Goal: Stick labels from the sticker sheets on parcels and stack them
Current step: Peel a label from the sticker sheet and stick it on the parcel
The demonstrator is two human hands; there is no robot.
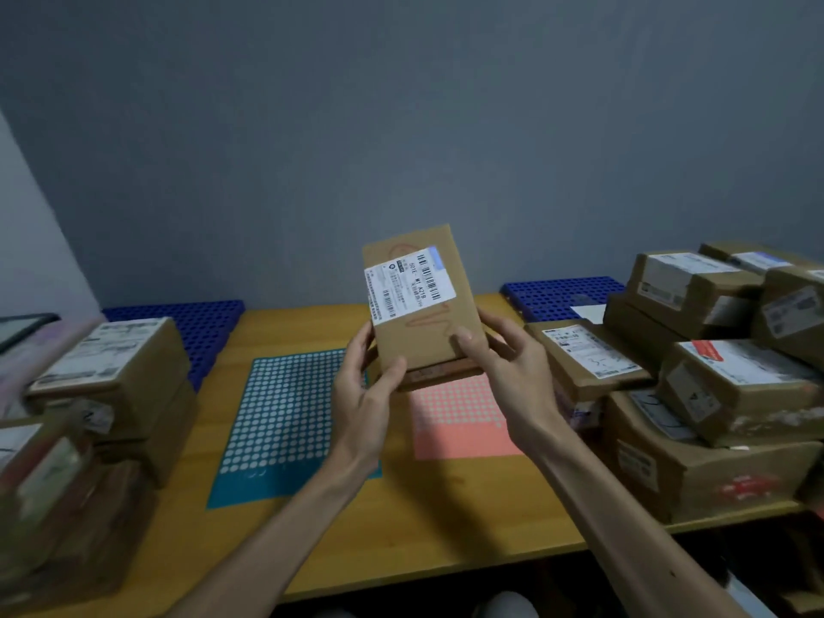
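I hold a small brown cardboard parcel [439, 332] tilted up above the middle of the table, its white shipping label facing me. My left hand [363, 385] grips its lower left edge, thumb on the front. My right hand [504, 363] grips its lower right edge. On the table below lie a teal sticker sheet [285, 421] with white dots and a pink sticker sheet [459, 421], partly hidden by my hands. Stacked parcels [107, 376] stand at the left and a bigger pile of parcels [713, 372] at the right.
The wooden table [401, 528] ends at a front edge near me. Two blue perforated trays [200, 332] [557, 296] lie along the back by the grey wall. A dark-framed flat object [22, 325] sits far left.
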